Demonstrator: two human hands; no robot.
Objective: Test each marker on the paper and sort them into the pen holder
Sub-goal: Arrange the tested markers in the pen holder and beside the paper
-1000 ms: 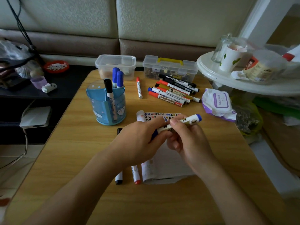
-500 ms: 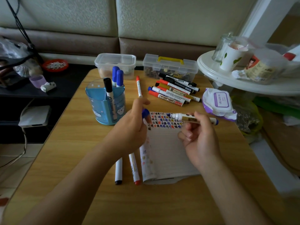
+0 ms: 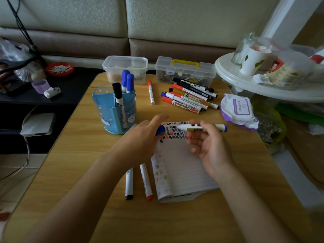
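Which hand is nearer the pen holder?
Left. The left hand, holding the blue cap, sits just right of the pen holder; the right hand, gripping the marker, is farther right over the notebook.

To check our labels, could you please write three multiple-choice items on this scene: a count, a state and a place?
1. How many markers stand in the translucent blue plastic pen holder? A. Two. B. Three. C. Five.
2. The blue-ended white marker in the right hand is: A. capped. B. uncapped. C. lying on the paper.
3. Where do the black-ended white marker and the red-ended white marker lie? A. In the pen holder. B. In the right hand. C. On the wooden table, left of the lined paper notebook.
Answers: 1 B, one black-capped marker and two blue-capped markers stick out; 2 B, its tip is bare and the left hand pinches the small blue cap; 3 C, both lie beside the notebook's left edge.
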